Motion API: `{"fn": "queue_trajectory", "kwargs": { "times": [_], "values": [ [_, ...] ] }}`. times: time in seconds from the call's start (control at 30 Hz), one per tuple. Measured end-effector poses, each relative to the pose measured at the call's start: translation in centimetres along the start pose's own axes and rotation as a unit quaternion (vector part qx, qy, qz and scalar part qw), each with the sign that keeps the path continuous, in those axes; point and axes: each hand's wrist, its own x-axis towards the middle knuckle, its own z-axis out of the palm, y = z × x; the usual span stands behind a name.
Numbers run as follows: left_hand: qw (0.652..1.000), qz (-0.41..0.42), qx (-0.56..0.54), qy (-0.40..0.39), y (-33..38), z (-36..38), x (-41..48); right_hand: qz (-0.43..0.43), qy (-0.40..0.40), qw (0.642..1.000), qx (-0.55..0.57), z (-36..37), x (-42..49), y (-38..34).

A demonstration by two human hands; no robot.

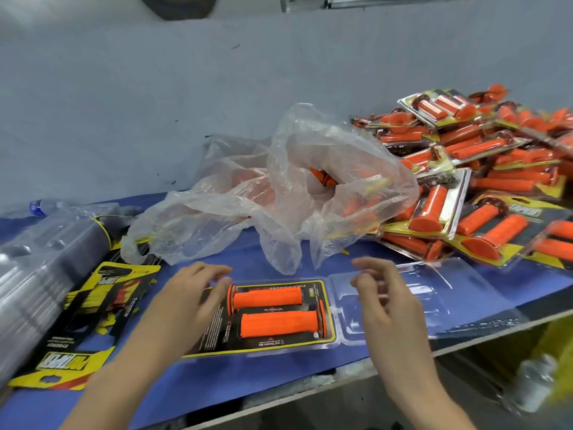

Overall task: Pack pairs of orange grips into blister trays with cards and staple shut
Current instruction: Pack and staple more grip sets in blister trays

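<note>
Two orange grips [273, 311] lie side by side on a black and yellow card [310, 341] set in an open clear blister tray [431, 293], whose lid half is folded out to the right. My left hand [192, 293] hovers over the card's left end with loosely curled fingers, holding nothing. My right hand [381, 293] is above the hinge and lid, fingers loosely bent and holding nothing. A clear plastic bag [288, 193] behind the tray holds loose orange grips.
A heap of packed blisters [483, 187] fills the back right. Spare cards [93, 321] and a stack of clear trays [34, 274] lie at the left, with a water bottle [46, 207] behind. The blue table's front edge [279, 395] runs close below.
</note>
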Motion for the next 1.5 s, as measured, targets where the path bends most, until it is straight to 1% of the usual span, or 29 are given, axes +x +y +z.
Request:
{"fn": "queue_trajectory", "kwargs": {
  "times": [0.07, 0.13, 0.2, 0.27, 0.33, 0.47, 0.53, 0.6, 0.67, 0.7, 0.77, 0.8, 0.83, 0.87, 0.9, 0.93, 1.0, 1.03, 1.1, 1.13, 1.17, 1.2, 1.23, 1.3, 1.37, 1.4, 1.43, 1.5],
  "values": [
    [0.997, -0.075, -0.003, 0.005, -1.2, -0.7, -0.9, 0.093, 0.051, 0.990, 0.097, 0.0, -2.4, 0.5],
    [0.993, -0.120, 0.010, -0.008, -2.1, -1.2, -1.9, 0.190, 0.123, 0.958, 0.174, -0.2, -4.1, 1.2],
    [0.990, -0.142, 0.024, -0.014, -2.5, -1.6, -2.9, 0.263, 0.180, 0.923, 0.217, -0.6, -5.0, 1.8],
    [0.987, -0.156, 0.042, -0.008, -2.7, -1.9, -3.6, 0.284, 0.204, 0.901, 0.258, -0.7, -5.0, 2.0],
    [0.983, -0.173, 0.058, -0.011, -2.9, -2.1, -4.0, 0.296, 0.203, 0.888, 0.286, -0.6, -4.5, 2.0],
    [0.979, -0.186, 0.071, -0.031, -3.4, -2.3, -4.2, 0.310, 0.243, 0.871, 0.295, -0.4, -3.5, 2.2],
    [0.980, -0.185, 0.069, -0.032, -3.6, -2.3, -4.1, 0.280, 0.268, 0.883, 0.265, 0.1, -3.5, 2.0],
    [0.981, -0.184, 0.060, -0.026, -3.6, -2.4, -4.0, 0.215, 0.280, 0.904, 0.243, 0.5, -3.4, 1.9],
    [0.981, -0.186, 0.061, -0.015, -3.6, -2.5, -3.9, 0.144, 0.267, 0.926, 0.226, 1.0, -3.2, 1.4],
    [0.981, -0.186, 0.058, -0.009, -3.7, -2.5, -3.9, 0.110, 0.245, 0.941, 0.208, 1.3, -3.2, 1.0],
    [0.982, -0.183, 0.054, -0.005, -3.7, -2.5, -4.0, 0.022, 0.177, 0.974, 0.138, 2.1, -3.6, 0.2],
    [0.982, -0.182, 0.050, -0.006, -3.8, -2.4, -4.1, -0.033, 0.139, 0.986, 0.091, 2.8, -3.9, 0.0],
    [0.982, -0.184, 0.042, -0.009, -3.8, -2.3, -4.2, -0.097, 0.102, 0.989, 0.037, 3.4, -4.2, -0.1],
    [0.982, -0.188, 0.034, -0.013, -3.8, -2.3, -4.2, -0.164, 0.072, 0.983, -0.031, 3.9, -4.4, 0.0],
    [0.981, -0.192, 0.031, -0.014, -3.8, -2.3, -4.2, -0.221, 0.046, 0.968, -0.105, 4.5, -4.6, 0.2],
    [0.980, -0.195, 0.035, -0.008, -3.9, -2.3, -4.2, -0.269, 0.030, 0.947, -0.175, 5.0, -4.7, 0.6],
    [0.978, -0.200, 0.048, 0.030, -4.2, -2.4, -4.2, -0.338, -0.002, 0.897, -0.286, 5.7, -4.8, 1.6],
    [0.977, -0.201, 0.045, 0.061, -4.4, -2.6, -4.2, -0.368, -0.018, 0.870, -0.327, 5.9, -4.7, 2.2],
    [0.972, -0.193, 0.013, 0.136, -4.5, -2.9, -4.2, -0.425, -0.045, 0.824, -0.373, 6.1, -4.2, 3.0],
    [0.969, -0.178, -0.005, 0.171, -4.2, -3.0, -4.2, -0.447, -0.057, 0.808, -0.381, 5.9, -3.8, 3.3],
    [0.970, -0.151, -0.018, 0.191, -3.7, -2.9, -4.1, -0.458, -0.068, 0.800, -0.382, 5.6, -3.4, 3.4],
    [0.975, -0.110, -0.020, 0.193, -3.1, -2.5, -4.1, -0.461, -0.086, 0.796, -0.383, 5.1, -2.8, 3.3],
    [0.982, -0.058, -0.014, 0.178, -2.5, -1.9, -4.1, -0.451, -0.110, 0.796, -0.388, 4.7, -2.2, 3.4],
    [0.992, 0.058, 0.029, 0.104, -1.1, -0.2, -4.1, -0.412, -0.178, 0.803, -0.393, 4.0, -1.1, 3.3],
    [0.979, 0.159, 0.121, 0.030, -0.1, 2.2, -3.8, -0.402, -0.217, 0.807, -0.375, 3.9, -0.2, 3.2],
    [0.970, 0.185, 0.155, 0.006, 0.4, 3.4, -3.6, -0.411, -0.216, 0.812, -0.355, 4.0, 0.1, 3.3],
    [0.966, 0.192, 0.173, -0.005, 0.8, 4.3, -3.4, -0.415, -0.210, 0.821, -0.330, 4.1, 0.2, 3.5],
    [0.962, 0.197, 0.188, 0.016, 1.3, 5.3, -2.8, -0.397, -0.217, 0.846, -0.282, 4.3, 0.2, 3.9]
  ]
}}
